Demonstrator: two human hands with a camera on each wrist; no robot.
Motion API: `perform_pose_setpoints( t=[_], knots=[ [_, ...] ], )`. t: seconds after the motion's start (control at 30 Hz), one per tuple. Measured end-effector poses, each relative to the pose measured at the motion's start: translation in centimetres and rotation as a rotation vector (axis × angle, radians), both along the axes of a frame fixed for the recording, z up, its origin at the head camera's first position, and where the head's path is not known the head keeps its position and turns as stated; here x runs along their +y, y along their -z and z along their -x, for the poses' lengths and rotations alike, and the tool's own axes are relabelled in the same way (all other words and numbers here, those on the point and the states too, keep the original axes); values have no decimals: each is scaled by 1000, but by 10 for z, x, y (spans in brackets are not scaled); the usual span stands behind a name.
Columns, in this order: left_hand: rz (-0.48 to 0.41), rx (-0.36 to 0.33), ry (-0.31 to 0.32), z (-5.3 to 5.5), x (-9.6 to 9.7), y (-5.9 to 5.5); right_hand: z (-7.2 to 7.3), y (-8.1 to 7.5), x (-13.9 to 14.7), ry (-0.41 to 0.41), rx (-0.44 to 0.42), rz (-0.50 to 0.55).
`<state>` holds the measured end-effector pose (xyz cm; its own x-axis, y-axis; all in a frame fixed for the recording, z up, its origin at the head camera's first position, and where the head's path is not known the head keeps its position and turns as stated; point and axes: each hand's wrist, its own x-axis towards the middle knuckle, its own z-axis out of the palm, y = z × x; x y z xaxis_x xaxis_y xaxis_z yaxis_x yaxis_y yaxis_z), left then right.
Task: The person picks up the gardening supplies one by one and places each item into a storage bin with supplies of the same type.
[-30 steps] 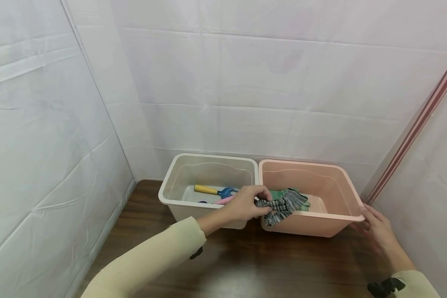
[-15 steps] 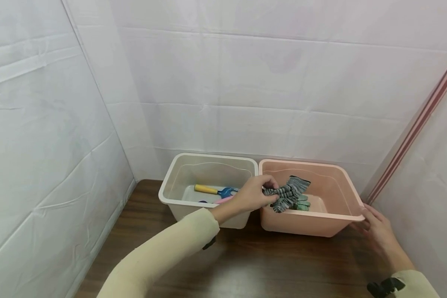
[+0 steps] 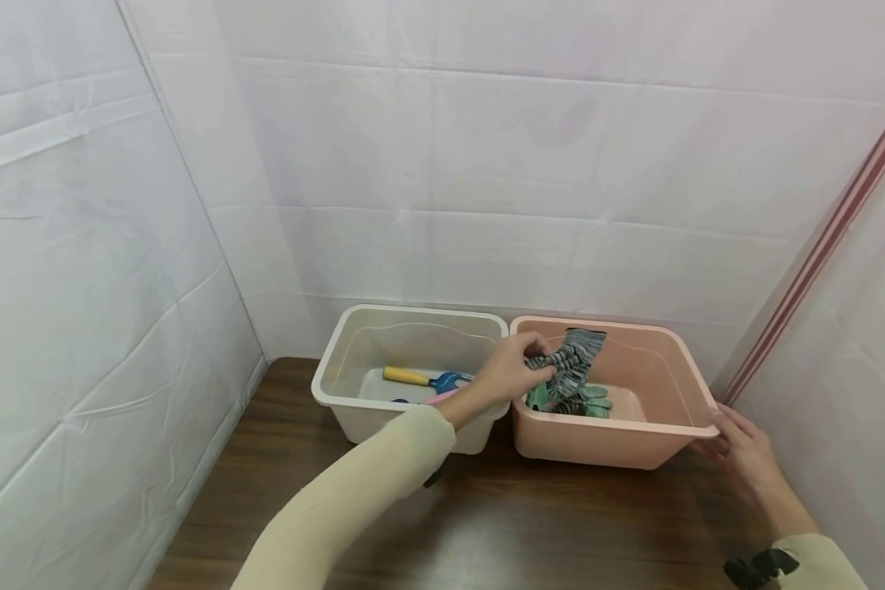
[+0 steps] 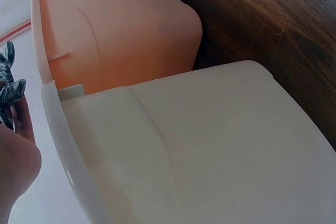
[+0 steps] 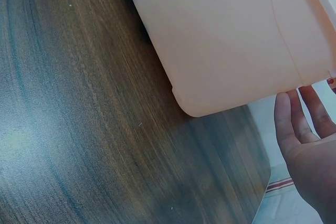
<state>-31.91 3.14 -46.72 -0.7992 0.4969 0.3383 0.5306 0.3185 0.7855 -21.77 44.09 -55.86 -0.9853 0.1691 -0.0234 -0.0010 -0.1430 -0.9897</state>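
Note:
My left hand pinches a grey-and-black striped knit glove over the left part of the pink plastic bin. The cuff points up and away, while the lower part hangs into the bin. Inside, a green glove lies on the floor, partly hidden by the striped one. In the left wrist view, only a bit of the striped glove shows at the left edge. My right hand holds the pink bin at its front right corner, fingertips against the outer wall under the rim in the right wrist view.
A white bin stands left of the pink one, rims side by side. In it lie a yellow-handled blue garden tool and a pink item, partly hidden by my left arm. Both bins sit on a dark wooden table before white sheeting.
My left hand has moved right and away with the striped glove, from the pink bin's front rim to over its inside. My right hand has stayed on the corner.

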Motion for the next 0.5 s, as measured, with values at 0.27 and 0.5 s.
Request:
perform_pose_setpoints(
  t=[0.27, 0.5],
  knots=[
    [-19, -12, -60, 9, 6, 3, 1, -2, -4, 14, -18, -32],
    [-14, 15, -101, 15, 11, 11, 1, -3, -6, 20, -15, -33]
  ],
)
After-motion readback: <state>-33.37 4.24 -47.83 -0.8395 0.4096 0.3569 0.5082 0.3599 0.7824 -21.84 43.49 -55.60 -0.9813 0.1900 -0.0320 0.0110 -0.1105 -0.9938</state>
